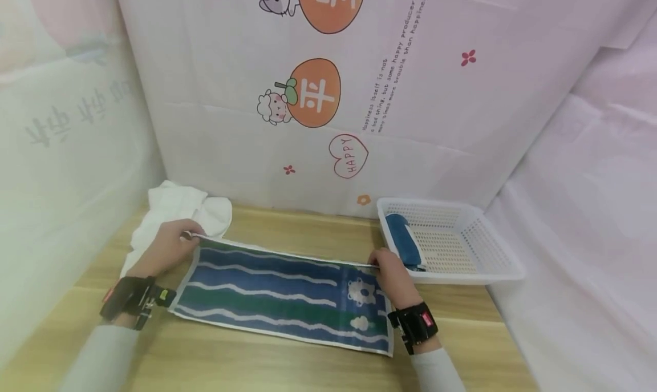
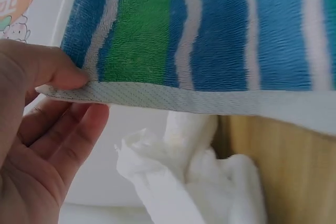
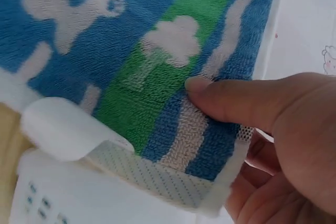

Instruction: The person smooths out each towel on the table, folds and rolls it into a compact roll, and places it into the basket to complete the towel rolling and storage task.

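Note:
Between both hands hangs a blue and green towel (image 1: 267, 292) with wavy pale stripes, a white border and a bear figure at its right end. My left hand (image 1: 171, 245) pinches its upper left corner; in the left wrist view the thumb lies over the white hem (image 2: 152, 94) and the fingers sit behind. With the right hand (image 1: 392, 275) I pinch the upper right corner, thumb on the striped face in the right wrist view. The towel is spread wide, its lower edge nearer to me. Whether that edge touches the table cannot be told.
A white plastic basket (image 1: 500, 249) stands at the back right, with a folded blue and white cloth (image 1: 402, 241) along its left side. White crumpled fabric (image 1: 177, 203) lies at the back left. Printed sheets (image 1: 231, 152) enclose the wooden table (image 1: 287, 363) at the back and sides.

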Demonstrator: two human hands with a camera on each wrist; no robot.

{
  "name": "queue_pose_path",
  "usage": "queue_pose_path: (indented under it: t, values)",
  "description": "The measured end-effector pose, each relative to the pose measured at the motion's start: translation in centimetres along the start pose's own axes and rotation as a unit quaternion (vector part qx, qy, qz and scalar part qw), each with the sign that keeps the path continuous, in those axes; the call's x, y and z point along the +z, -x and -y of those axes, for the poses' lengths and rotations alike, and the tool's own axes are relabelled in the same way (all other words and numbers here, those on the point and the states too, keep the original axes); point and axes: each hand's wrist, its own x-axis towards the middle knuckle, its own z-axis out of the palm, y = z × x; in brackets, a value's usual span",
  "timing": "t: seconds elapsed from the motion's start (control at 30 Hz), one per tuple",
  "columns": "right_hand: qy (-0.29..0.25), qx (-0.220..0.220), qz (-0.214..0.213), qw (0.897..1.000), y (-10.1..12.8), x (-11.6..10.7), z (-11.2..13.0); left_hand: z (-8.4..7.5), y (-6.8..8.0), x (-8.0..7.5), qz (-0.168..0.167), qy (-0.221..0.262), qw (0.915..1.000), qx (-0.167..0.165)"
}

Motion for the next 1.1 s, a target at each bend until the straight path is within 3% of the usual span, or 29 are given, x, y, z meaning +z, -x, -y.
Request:
queue_pose_path:
  t: [0.17, 0.3, 0.4, 0.5, 0.57, 0.67, 0.8, 1.1]
  values:
    - [-0.008, 0.000, -0.001, 1.000, 2.5, -0.2, 1.0, -0.9, 2.0, -0.2, 0.000, 0.017, 0.9996, 0.022]
    - [0.008, 0.021, 0.018, 1.000, 4.4, -0.4, 2.0, -1.6, 3.6, -0.4, 0.013, 0.020, 0.9997, 0.008]
    - [0.025, 0.007, 0.046, 0.999, 5.9, 0.2, 2.4, -1.6, 4.9, -0.3, 0.070, 0.015, 0.9969, -0.032]
    - [0.027, -0.022, 0.077, 0.996, 7.0, 1.6, 2.4, -1.4, 6.0, 0.0, 0.149, 0.012, 0.9860, -0.074]
    - [0.017, -0.023, 0.096, 0.995, 7.1, 2.7, 2.0, -1.2, 6.5, 0.2, 0.177, 0.009, 0.9804, -0.085]
    - [0.004, -0.012, 0.105, 0.994, 6.4, 3.9, 1.3, -0.9, 6.6, 0.4, 0.173, -0.005, 0.9822, -0.074]
    - [0.008, -0.011, 0.085, 0.996, 4.4, 5.0, 0.1, -0.7, 6.3, 0.8, 0.146, -0.026, 0.9879, -0.045]
    - [0.010, 0.040, 0.075, 0.996, 1.7, 5.3, -2.0, -1.6, 4.9, 2.1, 0.157, -0.022, 0.9863, -0.048]
